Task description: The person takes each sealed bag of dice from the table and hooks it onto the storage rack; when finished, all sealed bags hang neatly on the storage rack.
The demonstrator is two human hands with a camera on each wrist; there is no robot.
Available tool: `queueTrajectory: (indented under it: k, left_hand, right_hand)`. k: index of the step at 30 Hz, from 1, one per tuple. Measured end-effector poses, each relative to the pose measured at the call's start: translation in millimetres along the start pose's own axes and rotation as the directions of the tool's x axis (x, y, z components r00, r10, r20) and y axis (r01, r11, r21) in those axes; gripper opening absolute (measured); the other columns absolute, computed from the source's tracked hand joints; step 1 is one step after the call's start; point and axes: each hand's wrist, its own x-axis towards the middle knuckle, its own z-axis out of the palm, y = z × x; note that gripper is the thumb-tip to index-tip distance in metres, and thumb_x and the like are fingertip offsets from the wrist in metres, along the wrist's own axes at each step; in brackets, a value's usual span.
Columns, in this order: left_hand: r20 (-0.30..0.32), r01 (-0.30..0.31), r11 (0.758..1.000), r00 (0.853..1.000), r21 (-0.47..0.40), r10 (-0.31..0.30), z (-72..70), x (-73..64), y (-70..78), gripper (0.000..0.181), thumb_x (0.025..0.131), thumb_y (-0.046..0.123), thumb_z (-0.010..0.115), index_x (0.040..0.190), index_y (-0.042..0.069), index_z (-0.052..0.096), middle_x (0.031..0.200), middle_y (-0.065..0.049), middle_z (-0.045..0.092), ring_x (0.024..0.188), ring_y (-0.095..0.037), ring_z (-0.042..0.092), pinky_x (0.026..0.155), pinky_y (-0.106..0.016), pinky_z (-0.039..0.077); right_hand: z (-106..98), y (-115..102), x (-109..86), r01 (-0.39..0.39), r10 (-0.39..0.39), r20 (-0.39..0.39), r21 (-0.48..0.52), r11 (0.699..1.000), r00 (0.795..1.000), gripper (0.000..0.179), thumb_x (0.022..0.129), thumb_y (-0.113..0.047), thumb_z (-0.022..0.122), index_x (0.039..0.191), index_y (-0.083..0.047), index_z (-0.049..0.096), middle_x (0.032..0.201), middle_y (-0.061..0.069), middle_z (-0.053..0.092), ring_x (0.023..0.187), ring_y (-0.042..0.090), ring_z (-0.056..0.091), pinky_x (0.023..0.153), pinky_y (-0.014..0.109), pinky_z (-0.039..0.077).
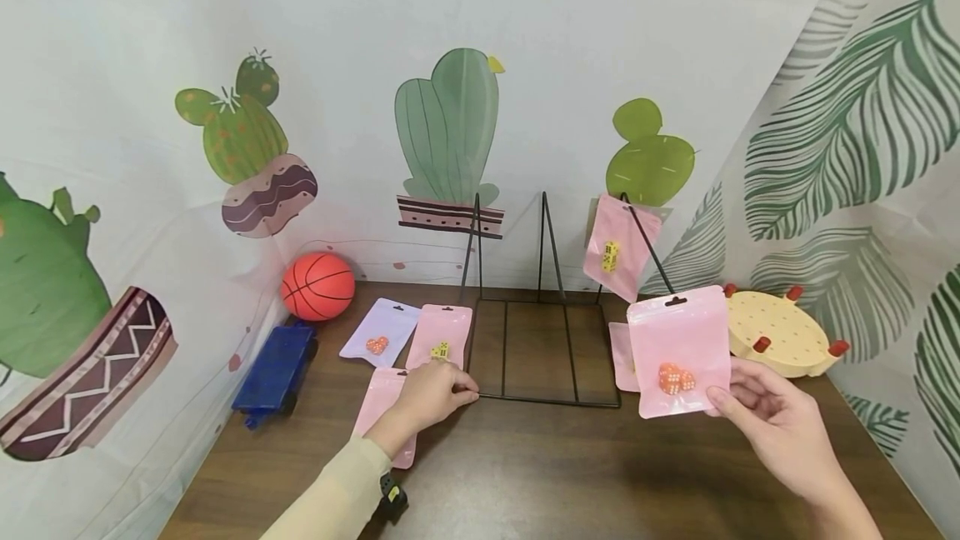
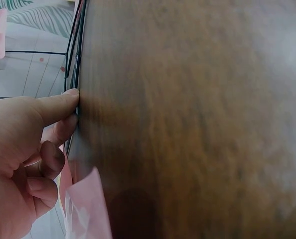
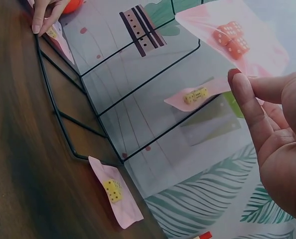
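Observation:
My left hand [image 1: 431,400] pinches the front left corner of a black wire display rack [image 1: 551,400] between thumb and fingertips; the left wrist view shows the thumb [image 2: 63,104] on the wire. With thumb and fingers, my right hand [image 1: 780,423] holds a pink zip bag [image 1: 675,332] by its lower right corner. Orange dice [image 1: 675,378] show through its clear front. The bag is upright in the air, in front of the rack's right side. Another pink bag [image 1: 611,227] with yellow dice hangs tilted on the rack's right prong.
Left of the rack lie a lilac bag [image 1: 397,317] with orange dice and two pink bags, one [image 1: 442,322] with yellow dice. Another pink bag [image 3: 119,199] lies at the right. A basketball [image 1: 318,286], blue cart [image 1: 273,369] and yellow round board [image 1: 780,327] with red pegs stand around.

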Motion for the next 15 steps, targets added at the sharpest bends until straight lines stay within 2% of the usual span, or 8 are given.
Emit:
queueTrajectory:
  k: [15]
  left_hand:
    - [-0.008,-0.009,1.000,1.000,0.001,0.009,-0.5,-0.2,0.5,0.008,0.090,0.031,0.083,0.091,0.023,0.084,0.087,0.016,0.075,0.087,-0.007,0.070,0.073,-0.035,0.055]
  right_hand:
    - [5.0,11.7,7.6,-0.004,0.006,-0.050,0.040,0.999,0.999,0.032,0.089,0.028,0.059,0.119,0.019,0.058,0.100,0.006,0.075,0.084,0.010,0.073,0.069,0.023,0.058]
